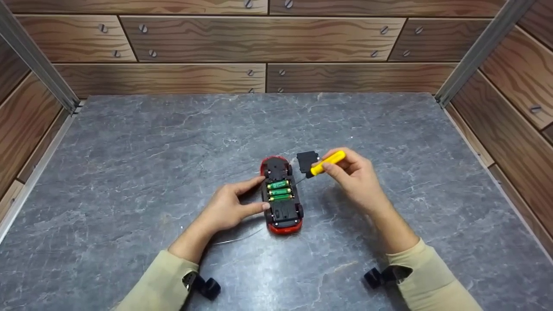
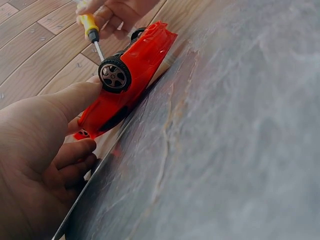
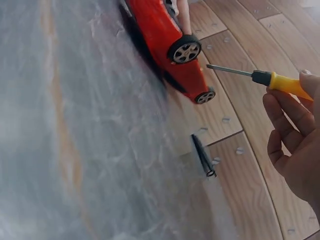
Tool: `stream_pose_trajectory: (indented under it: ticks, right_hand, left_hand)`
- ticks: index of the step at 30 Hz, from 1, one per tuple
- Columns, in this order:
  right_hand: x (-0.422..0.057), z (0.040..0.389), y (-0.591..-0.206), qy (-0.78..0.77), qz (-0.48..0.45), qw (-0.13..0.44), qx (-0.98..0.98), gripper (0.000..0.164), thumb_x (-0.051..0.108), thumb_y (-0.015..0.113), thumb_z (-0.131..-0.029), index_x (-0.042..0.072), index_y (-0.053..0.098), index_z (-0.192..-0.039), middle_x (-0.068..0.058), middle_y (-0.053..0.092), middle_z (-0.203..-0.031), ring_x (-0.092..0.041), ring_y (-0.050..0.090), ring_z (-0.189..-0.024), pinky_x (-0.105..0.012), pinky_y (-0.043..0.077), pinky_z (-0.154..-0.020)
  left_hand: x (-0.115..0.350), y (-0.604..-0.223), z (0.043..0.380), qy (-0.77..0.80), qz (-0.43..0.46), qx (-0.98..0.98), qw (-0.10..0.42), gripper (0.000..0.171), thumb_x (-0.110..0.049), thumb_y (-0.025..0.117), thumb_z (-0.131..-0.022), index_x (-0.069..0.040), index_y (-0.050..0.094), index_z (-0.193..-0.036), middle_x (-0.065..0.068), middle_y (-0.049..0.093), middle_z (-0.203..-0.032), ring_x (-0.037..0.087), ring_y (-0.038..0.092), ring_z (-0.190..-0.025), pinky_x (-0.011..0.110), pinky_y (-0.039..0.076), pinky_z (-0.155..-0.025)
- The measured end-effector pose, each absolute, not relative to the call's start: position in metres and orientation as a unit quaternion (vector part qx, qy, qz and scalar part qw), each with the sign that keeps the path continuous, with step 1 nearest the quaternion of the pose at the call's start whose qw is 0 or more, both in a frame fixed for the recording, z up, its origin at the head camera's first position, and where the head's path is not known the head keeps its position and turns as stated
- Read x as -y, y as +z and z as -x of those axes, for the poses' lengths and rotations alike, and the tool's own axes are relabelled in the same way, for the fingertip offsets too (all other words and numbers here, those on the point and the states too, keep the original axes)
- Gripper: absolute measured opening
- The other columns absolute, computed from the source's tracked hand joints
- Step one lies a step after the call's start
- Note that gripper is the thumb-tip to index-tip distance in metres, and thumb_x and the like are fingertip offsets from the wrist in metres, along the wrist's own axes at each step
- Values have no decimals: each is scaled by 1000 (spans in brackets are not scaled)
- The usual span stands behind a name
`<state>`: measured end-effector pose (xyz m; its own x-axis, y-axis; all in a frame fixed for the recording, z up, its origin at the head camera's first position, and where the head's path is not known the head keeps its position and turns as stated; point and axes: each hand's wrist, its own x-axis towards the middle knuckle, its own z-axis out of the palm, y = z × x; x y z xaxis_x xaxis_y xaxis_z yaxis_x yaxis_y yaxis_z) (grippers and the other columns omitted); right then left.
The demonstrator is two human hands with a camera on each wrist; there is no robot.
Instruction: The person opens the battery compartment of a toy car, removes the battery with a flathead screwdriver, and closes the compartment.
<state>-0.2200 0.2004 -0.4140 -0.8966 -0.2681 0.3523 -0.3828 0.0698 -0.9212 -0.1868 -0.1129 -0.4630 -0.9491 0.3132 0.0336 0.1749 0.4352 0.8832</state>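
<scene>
A red toy car lies wheels-up on the table, its black underside facing me. Three green batteries sit side by side in its uncovered battery compartment. From the left, my left hand holds the car's side between thumb and fingers; the left wrist view shows the thumb by a wheel. A yellow-handled screwdriver is pinched in my right hand. Its metal shaft slants down toward the car's right edge beside the batteries, and in the right wrist view the tip shows apart from the car body.
A black battery cover lies on the grey marbled table just beyond the car, near my right hand. Wood-patterned panels stand behind and along both sides. A thin pale line runs across the tabletop left of the car.
</scene>
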Motion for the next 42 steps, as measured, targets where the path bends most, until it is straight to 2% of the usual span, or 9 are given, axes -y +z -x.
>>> stream_pose_trajectory:
  ticks: [5,12,21,35,42]
  right_hand:
    - [-199,214,-407,562,-243,55,788,9,4,73,-100,1,72,-109,-6,80,-103,-22,74,-96,-29,60,-86]
    - [-196,211,-398,488,-274,69,826,11,8,76,-99,6,74,-109,5,80,-102,-19,74,-92,-29,59,-86]
    - [-191,209,-387,453,-269,61,848,11,14,79,-98,12,75,-108,7,78,-98,-15,73,-90,-28,59,-77]
    - [-190,206,-384,445,-249,54,858,15,13,79,-98,9,76,-112,4,79,-100,-15,73,-90,-27,60,-75]
    - [-191,205,-386,477,-222,36,849,15,13,77,-99,5,74,-111,-2,78,-98,-21,73,-85,-25,59,-72]
  left_hand:
    - [114,-463,186,510,-143,-846,67,74,-37,90,-87,-21,59,-153,9,58,-152,28,51,-144,47,35,-124]
    - [112,-462,187,511,-149,-844,64,72,-35,90,-88,-20,60,-152,6,60,-151,25,52,-144,43,36,-123]
    - [111,-462,187,520,-148,-839,65,72,-35,90,-87,-19,61,-152,6,60,-151,25,52,-143,43,36,-123]
    - [111,-463,187,518,-143,-841,70,73,-36,89,-87,-20,60,-152,7,59,-152,26,52,-144,45,35,-124]
    - [113,-463,187,512,-145,-844,66,73,-37,89,-87,-21,60,-152,6,60,-151,26,52,-143,45,36,-123]
